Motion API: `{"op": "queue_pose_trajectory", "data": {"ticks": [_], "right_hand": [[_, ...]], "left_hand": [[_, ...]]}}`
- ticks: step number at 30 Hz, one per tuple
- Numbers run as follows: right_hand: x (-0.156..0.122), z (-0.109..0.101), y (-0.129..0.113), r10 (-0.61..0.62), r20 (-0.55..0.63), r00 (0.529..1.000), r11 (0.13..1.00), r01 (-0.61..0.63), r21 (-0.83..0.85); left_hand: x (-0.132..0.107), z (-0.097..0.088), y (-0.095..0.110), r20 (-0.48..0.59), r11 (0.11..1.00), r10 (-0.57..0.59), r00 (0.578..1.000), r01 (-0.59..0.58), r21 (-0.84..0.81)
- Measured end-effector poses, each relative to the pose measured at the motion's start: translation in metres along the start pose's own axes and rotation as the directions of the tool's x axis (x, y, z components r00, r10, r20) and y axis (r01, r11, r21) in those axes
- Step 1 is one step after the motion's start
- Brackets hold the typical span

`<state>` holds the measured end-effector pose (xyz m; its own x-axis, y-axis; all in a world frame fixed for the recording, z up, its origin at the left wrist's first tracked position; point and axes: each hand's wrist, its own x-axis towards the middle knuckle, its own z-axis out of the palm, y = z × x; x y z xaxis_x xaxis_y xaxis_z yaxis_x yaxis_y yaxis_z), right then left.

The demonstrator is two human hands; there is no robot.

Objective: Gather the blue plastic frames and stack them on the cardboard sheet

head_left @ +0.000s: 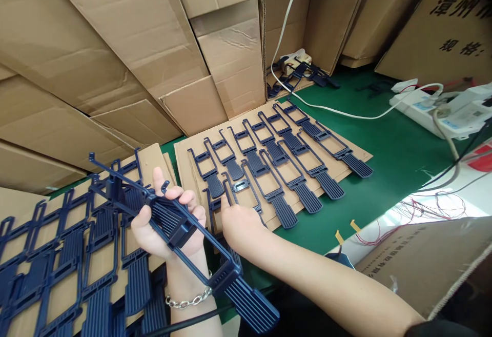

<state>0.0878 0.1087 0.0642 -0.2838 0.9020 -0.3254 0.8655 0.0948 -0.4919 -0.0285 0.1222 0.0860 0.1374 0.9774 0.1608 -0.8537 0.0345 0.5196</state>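
In my left hand (pixel 169 224), which wears a chain bracelet, are dark blue plastic brackets (pixel 221 270), more than one, crossing each other at a tilt. Each has a wire-like open frame, hooked ends and a ribbed tail. Thumb and fingers wrap round their middle. My right hand (pixel 242 226) is lowered over the near left corner of the laid-out rows, its fingers curled down at another bracket (pixel 214 204) on the cardboard sheet (pixel 184 155). Its fingertips are mostly hidden behind the hand. Several like brackets (pixel 284 173) lie in two rows on that sheet.
More brackets (pixel 69 255) overlap on cardboard at the left. Tall cardboard boxes (pixel 126 34) wall off the back of the green table (pixel 346 214). A white cable (pixel 342 113) runs to a white device (pixel 434 111) at right. Red wires (pixel 418 216) lie near the front edge.
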Motion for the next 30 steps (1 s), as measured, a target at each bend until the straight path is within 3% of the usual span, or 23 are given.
{"op": "queue_pose_trajectory", "data": {"ticks": [8, 18, 22, 26, 30], "right_hand": [[0.017, 0.008, 0.0, -0.006, -0.034, 0.999, 0.996, 0.003, -0.085], [0.025, 0.004, 0.0, -0.029, -0.007, 1.0, 0.992, 0.028, -0.122], [0.014, 0.003, 0.012, -0.122, -0.159, 0.98, 0.987, 0.103, -0.123], [-0.001, 0.012, 0.033, -0.284, -0.36, 0.889, 0.955, 0.229, -0.187], [-0.008, 0.028, 0.05, -0.263, -0.404, 0.876, 0.964, 0.22, -0.151]], "left_hand": [[0.0, 0.002, -0.003, 0.007, 1.0, -0.013, 1.0, 0.013, -0.024], [0.003, 0.002, -0.006, -0.054, 0.995, -0.046, 0.998, 0.041, -0.089], [0.002, -0.002, -0.007, -0.045, 0.991, -0.063, 0.997, 0.058, -0.117], [0.003, -0.004, -0.007, -0.033, 0.99, -0.08, 0.996, 0.076, -0.119], [0.003, -0.006, -0.009, -0.078, 0.991, -0.081, 0.994, 0.072, -0.11]]}}
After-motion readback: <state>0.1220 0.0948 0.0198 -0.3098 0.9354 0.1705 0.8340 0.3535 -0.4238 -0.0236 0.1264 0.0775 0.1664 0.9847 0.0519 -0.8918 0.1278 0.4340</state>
